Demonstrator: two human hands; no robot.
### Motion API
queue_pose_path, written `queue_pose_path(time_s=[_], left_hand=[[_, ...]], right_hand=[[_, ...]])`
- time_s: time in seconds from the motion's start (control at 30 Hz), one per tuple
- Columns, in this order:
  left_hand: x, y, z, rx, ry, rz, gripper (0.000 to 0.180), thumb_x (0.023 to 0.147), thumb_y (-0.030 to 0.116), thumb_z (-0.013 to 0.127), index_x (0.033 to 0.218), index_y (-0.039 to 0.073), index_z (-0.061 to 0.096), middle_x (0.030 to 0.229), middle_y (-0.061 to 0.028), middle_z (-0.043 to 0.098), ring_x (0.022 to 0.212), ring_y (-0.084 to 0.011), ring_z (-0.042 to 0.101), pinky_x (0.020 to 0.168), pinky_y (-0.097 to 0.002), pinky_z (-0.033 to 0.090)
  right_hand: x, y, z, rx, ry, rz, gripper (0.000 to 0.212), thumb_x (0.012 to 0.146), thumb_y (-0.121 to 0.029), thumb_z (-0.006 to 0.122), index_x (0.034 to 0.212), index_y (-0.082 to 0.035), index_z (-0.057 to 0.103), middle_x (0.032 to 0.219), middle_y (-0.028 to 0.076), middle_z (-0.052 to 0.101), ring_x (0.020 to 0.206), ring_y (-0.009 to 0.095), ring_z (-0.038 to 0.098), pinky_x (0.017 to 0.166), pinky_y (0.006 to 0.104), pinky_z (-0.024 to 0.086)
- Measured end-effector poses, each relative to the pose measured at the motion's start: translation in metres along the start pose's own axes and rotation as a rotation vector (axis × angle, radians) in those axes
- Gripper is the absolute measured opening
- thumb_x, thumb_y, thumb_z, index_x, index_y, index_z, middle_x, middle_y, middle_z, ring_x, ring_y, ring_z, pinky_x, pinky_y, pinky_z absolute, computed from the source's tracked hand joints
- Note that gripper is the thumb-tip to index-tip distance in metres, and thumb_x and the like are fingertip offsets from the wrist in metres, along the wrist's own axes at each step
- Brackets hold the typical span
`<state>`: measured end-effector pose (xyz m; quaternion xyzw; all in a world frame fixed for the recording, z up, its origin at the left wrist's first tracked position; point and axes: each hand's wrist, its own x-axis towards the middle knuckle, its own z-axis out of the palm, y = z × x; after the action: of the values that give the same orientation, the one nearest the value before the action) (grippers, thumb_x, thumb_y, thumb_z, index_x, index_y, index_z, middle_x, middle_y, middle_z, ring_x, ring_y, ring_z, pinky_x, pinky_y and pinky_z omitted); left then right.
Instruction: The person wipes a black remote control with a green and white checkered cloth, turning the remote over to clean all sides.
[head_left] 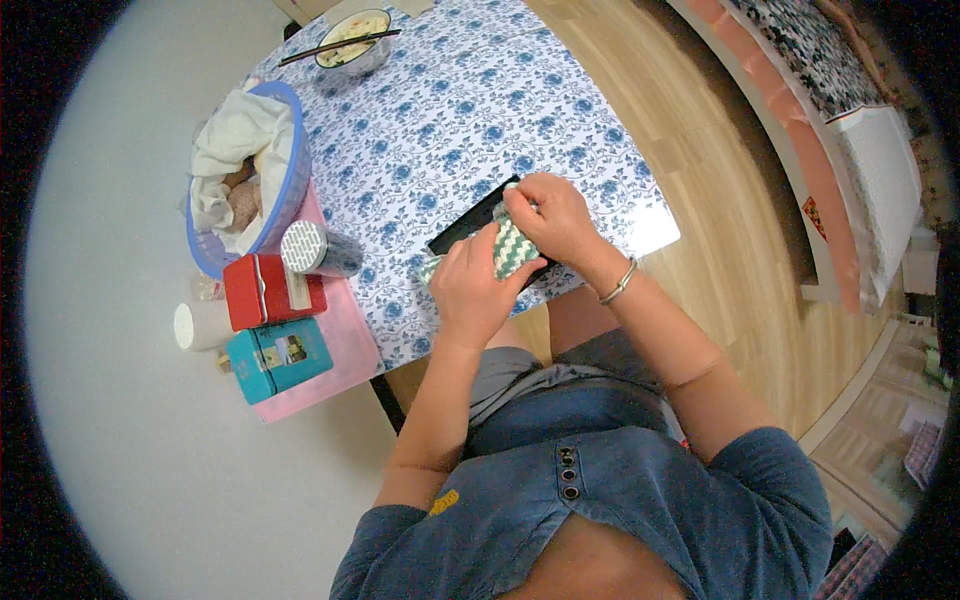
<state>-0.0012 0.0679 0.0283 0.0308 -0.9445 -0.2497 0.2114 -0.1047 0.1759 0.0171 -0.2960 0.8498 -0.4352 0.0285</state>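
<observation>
Between my two hands is a green-and-white zigzag-patterned cloth (514, 250), bunched up near the front edge of the table. My left hand (470, 290) presses down on it, with part of the cloth sticking out past the fingers on the left. Closed around its far right end, my right hand (550, 218) has its thumb and fingers bent together. Under the cloth lies a dark, flat black object (468, 218) with a straight long edge; my hands hide much of it, and its kind cannot be made out.
The table (480, 110) wears a blue floral cover. At left stand a blue plastic basket (300, 150) lined with white cloth, a cylindrical canister (335, 253), a red tin (258, 292) and a teal tin (262, 372). A bowl (360, 60) with chopsticks (335, 46) sits at the far end.
</observation>
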Motion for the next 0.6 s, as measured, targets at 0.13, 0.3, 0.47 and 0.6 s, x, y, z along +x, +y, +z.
queue_pose_path(time_s=[0.13, 0.3, 0.47, 0.6], left_hand=[[-0.010, -0.014, 0.008, -0.182, 0.139, 0.061, 0.040, 0.073, 0.036, 0.070, 0.093, 0.004, 0.061, 0.081, -0.0118, 0.062, 0.070, -0.0284, 0.058, 0.061, -0.0343, 0.046], [-0.015, -0.020, 0.016, -0.304, 0.325, 0.095, 0.018, 0.083, 0.019, 0.060, 0.090, 0.002, 0.060, 0.085, -0.0111, 0.062, 0.073, -0.0278, 0.058, 0.063, -0.0332, 0.046], [-0.022, -0.021, 0.016, -0.264, 0.304, 0.175, 0.015, 0.078, 0.013, 0.063, 0.088, 0.002, 0.060, 0.088, -0.0114, 0.062, 0.078, -0.0281, 0.059, 0.069, -0.0343, 0.047], [-0.034, -0.022, 0.009, -0.197, 0.304, 0.303, 0.023, 0.073, 0.012, 0.068, 0.092, 0.003, 0.058, 0.098, -0.0123, 0.061, 0.086, -0.0281, 0.059, 0.075, -0.0359, 0.047]], right_hand=[[-0.011, -0.001, 0.011, -0.015, 0.447, -0.164, 0.022, 0.076, -0.018, 0.057, 0.058, -0.006, 0.052, 0.058, 0.011, 0.049, 0.059, 0.032, 0.048, 0.055, 0.0434, 0.035], [-0.017, 0.001, 0.018, -0.051, 0.556, -0.280, 0.019, 0.074, -0.013, 0.058, 0.060, -0.007, 0.048, 0.062, 0.007, 0.048, 0.060, 0.027, 0.045, 0.058, 0.0370, 0.032], [-0.031, -0.006, 0.009, -0.030, 0.561, -0.408, 0.012, 0.070, -0.009, 0.060, 0.063, -0.008, 0.051, 0.069, 0.005, 0.052, 0.066, 0.023, 0.047, 0.061, 0.0356, 0.032], [-0.045, -0.021, -0.015, -0.104, 0.300, -0.421, 0.010, 0.069, -0.015, 0.065, 0.070, -0.010, 0.056, 0.081, 0.003, 0.057, 0.078, 0.022, 0.052, 0.069, 0.0349, 0.034]])
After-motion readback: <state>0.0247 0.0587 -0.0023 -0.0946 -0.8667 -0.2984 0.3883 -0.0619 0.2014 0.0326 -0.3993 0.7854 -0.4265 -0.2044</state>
